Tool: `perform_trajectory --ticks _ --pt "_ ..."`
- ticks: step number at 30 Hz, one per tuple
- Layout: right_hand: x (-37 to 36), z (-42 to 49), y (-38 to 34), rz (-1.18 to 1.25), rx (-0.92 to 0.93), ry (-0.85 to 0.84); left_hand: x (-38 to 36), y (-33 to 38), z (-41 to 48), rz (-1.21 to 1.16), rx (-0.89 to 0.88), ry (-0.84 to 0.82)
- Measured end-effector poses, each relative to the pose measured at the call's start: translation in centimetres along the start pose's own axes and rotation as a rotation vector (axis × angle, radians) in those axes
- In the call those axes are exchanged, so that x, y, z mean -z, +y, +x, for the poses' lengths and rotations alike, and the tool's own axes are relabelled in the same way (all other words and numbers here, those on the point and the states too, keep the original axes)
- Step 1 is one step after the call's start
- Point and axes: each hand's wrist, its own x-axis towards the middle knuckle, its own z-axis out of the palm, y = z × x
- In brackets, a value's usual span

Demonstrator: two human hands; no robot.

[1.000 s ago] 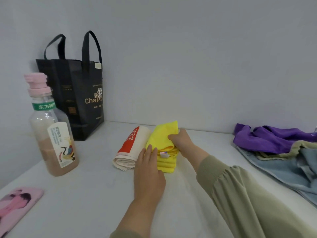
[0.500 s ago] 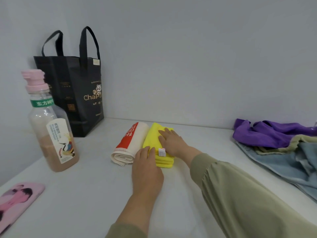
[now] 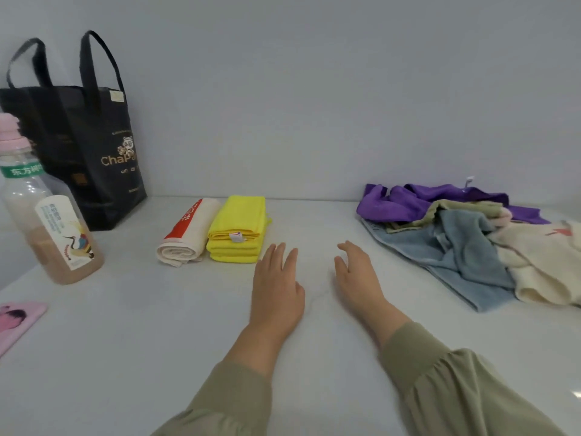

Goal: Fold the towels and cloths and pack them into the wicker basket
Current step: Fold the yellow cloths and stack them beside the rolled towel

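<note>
A folded yellow cloth (image 3: 237, 228) lies on the white table beside a folded cream cloth with a red band (image 3: 188, 234). My left hand (image 3: 276, 287) hovers flat just right of the yellow cloth, fingers straight, holding nothing. My right hand (image 3: 356, 278) is out beside it, fingers relaxed and empty. To the right lies a loose heap: a purple cloth (image 3: 408, 201), a blue towel (image 3: 456, 250), an olive cloth (image 3: 456, 207) and a cream towel (image 3: 544, 262). No wicker basket is in view.
A black tote bag (image 3: 81, 146) stands against the wall at back left. A drink bottle with a pink cap (image 3: 47, 215) stands at the left edge. A pink flat object (image 3: 15, 322) lies near the front left corner.
Both hands have let go of the yellow cloth and pulled back to the right. The yellow cloth now lies folded flat beside the cream one. The camera turned slightly right.
</note>
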Motion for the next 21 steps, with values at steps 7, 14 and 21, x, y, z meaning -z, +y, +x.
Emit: perform_trajectory --ticks 7,14,21 --pt "5.7 -3.6 3.7 -0.249 -0.057 0.117 -1.8 6.9 -1.9 0.061 -0.009 -0.25" --pt "9.8 -3.9 7.0 -0.539 -0.351 0.26 -3.3 9.4 -2.9 0.136 0.01 -0.433" --pt "12.9 -3.6 9.0 -0.756 -0.497 0.165 -3.3 9.3 -2.8 0.096 0.028 -0.39"
